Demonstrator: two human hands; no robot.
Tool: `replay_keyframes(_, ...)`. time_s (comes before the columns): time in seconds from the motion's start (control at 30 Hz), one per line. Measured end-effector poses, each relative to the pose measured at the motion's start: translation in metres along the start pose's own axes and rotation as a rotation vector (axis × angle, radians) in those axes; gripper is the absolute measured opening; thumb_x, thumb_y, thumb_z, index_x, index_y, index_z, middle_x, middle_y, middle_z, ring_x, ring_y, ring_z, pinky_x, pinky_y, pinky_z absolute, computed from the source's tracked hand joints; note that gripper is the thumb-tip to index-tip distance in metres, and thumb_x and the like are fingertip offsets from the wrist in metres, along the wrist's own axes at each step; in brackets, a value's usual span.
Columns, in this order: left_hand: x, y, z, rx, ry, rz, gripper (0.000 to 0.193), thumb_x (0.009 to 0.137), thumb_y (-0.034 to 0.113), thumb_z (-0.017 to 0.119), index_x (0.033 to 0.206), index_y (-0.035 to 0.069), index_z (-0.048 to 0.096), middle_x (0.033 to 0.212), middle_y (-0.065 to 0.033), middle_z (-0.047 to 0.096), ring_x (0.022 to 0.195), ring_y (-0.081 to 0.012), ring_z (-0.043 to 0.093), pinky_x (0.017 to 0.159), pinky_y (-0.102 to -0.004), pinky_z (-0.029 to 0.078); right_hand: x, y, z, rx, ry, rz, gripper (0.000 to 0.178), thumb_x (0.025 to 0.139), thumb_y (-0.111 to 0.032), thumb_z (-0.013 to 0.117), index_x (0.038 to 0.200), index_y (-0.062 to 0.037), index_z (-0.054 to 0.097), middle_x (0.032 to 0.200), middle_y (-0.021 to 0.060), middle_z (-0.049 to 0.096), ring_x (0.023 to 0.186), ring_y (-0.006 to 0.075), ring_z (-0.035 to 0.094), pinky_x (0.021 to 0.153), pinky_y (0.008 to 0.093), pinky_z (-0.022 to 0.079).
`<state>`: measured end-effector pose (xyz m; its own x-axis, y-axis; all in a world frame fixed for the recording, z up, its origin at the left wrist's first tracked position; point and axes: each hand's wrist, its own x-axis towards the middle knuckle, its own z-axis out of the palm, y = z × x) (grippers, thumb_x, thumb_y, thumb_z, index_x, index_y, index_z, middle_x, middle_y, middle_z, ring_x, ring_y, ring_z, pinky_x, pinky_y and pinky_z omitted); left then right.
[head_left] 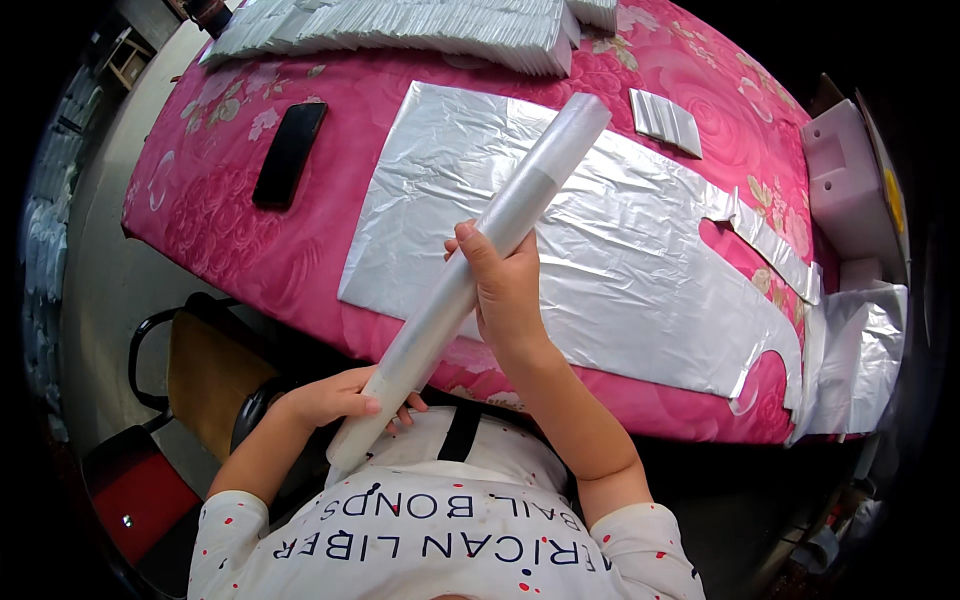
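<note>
Held slantwise over the person's lap, a long roll of clear plastic film point(470, 265) runs from low by the white printed shirt point(440, 530) up and away over the table edge, its far end above the flat sheet. Near its lower end the left hand point(335, 398) is wrapped around it, thumb over the top and fingers curled beneath, pressing it. Higher up, about the middle of the roll, the right hand point(505, 290) clasps it from the right side, thumb laid across the front and fingers closed behind.

Beyond the roll lies a flattened silvery plastic vest-type bag point(600, 230), spread on a pink flowered tablecloth point(240, 220), its handle loops toward the right. A small folded plastic packet point(665, 122) sits just past its far edge. A dark phone point(289, 153) lies to the left, well apart from the bag. Stacks of folded bags point(420, 28) line the far edge. At the right stand a white box point(850, 185) and crumpled plastic point(860, 360); I cannot tell what the box holds. A wooden chair point(205, 375) stands lower left.
</note>
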<state>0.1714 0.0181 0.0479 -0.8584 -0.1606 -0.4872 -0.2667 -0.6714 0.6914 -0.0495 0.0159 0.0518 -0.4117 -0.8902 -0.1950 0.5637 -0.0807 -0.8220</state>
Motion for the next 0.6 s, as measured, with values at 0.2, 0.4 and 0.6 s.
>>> replay_keyframes(0.2, 0.020, -0.007, 0.024, 0.480, 0.546, 0.132, 0.057, 0.085, 0.032, 0.057, 0.128, 0.001, 0.037, 0.098, -0.0121, 0.057, 0.088, -0.0171, 0.057, 0.078, -0.0331, 0.047, -0.022, 0.015, -0.007, -0.232, -0.029, 0.064, 0.050, 0.078, -0.020, 0.069, 0.110, 0.0003, 0.037, 0.094, 0.0099, 0.055, 0.083, 0.0145, 0.056, 0.074, 0.0292, 0.048)
replay_keyframes(0.4, 0.009, -0.024, -0.009, -0.178, 0.009, -0.108, 0.070, 0.076, 0.050, 0.062, 0.119, -0.002, 0.046, 0.065, -0.0073, 0.054, 0.053, -0.0138, 0.054, 0.051, -0.0262, 0.046, -0.001, -0.012, -0.063, -0.315, -0.101, 0.053, 0.067, 0.084, -0.021, 0.065, 0.130, 0.0068, 0.025, 0.104, 0.0142, 0.054, 0.094, 0.0171, 0.056, 0.080, 0.0269, 0.047)
replay_keyframes(0.6, 0.000, -0.049, -0.023, -0.416, -0.110, -0.202, 0.073, 0.074, 0.049, 0.064, 0.117, -0.007, 0.047, 0.064, -0.0084, 0.054, 0.050, -0.0139, 0.054, 0.049, -0.0234, 0.044, 0.039, -0.053, -0.117, -0.526, 0.077, 0.012, 0.037, 0.089, -0.027, 0.056, 0.114, 0.0007, 0.053, 0.101, 0.0072, 0.060, 0.078, 0.0104, 0.056, 0.065, 0.0210, 0.046)
